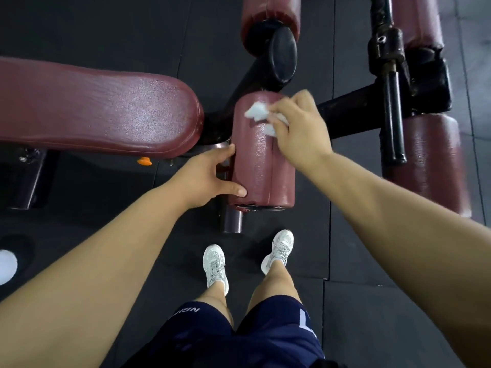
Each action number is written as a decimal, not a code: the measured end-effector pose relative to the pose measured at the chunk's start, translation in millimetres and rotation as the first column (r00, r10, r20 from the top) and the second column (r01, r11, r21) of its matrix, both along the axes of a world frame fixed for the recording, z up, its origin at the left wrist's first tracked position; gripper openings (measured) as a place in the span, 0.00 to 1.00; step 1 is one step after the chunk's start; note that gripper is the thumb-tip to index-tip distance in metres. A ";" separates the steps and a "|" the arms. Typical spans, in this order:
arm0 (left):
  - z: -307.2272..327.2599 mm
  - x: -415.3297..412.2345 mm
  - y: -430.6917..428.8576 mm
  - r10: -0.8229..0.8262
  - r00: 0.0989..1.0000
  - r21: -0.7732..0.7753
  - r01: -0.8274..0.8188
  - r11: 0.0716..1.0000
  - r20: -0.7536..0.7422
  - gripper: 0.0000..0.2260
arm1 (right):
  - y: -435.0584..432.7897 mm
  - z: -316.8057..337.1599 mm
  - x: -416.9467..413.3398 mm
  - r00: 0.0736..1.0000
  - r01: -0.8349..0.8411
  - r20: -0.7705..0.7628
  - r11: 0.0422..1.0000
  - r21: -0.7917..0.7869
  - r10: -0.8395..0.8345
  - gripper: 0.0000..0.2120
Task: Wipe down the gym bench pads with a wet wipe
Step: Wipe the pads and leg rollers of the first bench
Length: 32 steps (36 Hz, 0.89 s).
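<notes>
Both hands are on the near roller pad [261,155]: the right hand [300,128] pinches a crumpled white wet wipe [256,112] and presses it on the far top of the pad, and the left hand [212,173] is curled loosely around the pad's left side to hold it steady. The job looks partway done, I think, since this pad is being rubbed now. The long seat pad [106,107] of the bench shines a bit, maybe wet, and the other roller pads [430,160] farther off could still need a wipe.
</notes>
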<state>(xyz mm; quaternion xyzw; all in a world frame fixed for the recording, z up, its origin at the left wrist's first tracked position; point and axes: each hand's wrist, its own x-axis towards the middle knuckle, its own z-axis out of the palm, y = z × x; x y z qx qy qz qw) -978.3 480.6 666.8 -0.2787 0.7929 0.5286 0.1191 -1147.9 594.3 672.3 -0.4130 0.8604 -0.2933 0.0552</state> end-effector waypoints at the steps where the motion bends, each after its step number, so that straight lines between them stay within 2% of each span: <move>1: 1.1 0.7 -1.4 -0.025 1.000 -0.014 0.025 1.000 0.005 0.43 | 7.5 0.7 7.3 1.000 -0.026 0.007 0.999 0.020 0.026 0.10; 5: 13.9 1.3 -2.5 -0.159 0.986 -0.180 0.166 0.970 0.051 0.38 | 37.5 9.0 29.4 0.989 -0.076 0.131 0.992 0.103 0.062 0.11; 9: 32.1 -4.8 -2.9 -0.263 0.953 -0.374 0.302 0.877 0.153 0.29 | 55.3 30.1 32.9 0.961 -0.100 0.275 0.957 0.272 0.022 0.10; 12: 50.2 -13.8 -0.5 -0.343 0.919 -0.481 0.394 0.783 0.193 0.26 | 63.0 50.4 24.8 0.956 -0.130 0.292 0.885 0.446 -0.007 0.10; 14: 63.2 -21.8 3.3 -0.394 0.896 -0.528 0.440 0.726 0.205 0.23 | 69.6 65.1 17.0 0.958 -0.137 0.288 0.861 0.490 -0.011 0.11; 20: 93.0 -46.3 24.8 -0.470 0.842 -0.587 0.527 0.614 0.264 0.22 | 100.5 100.9 -5.8 0.966 -0.135 0.259 0.881 0.454 0.015 0.11; 25: 103.1 -65.9 57.6 -0.472 0.847 -0.535 0.524 0.663 0.244 0.26 | 137.7 114.0 -27.1 0.965 -0.133 0.257 0.930 0.343 0.043 0.10; 32: 90.1 -110.4 121.7 -0.478 0.802 -0.519 0.597 0.612 0.358 0.23 | 204.0 113.5 -73.8 0.942 -0.150 0.327 0.964 0.219 0.073 0.04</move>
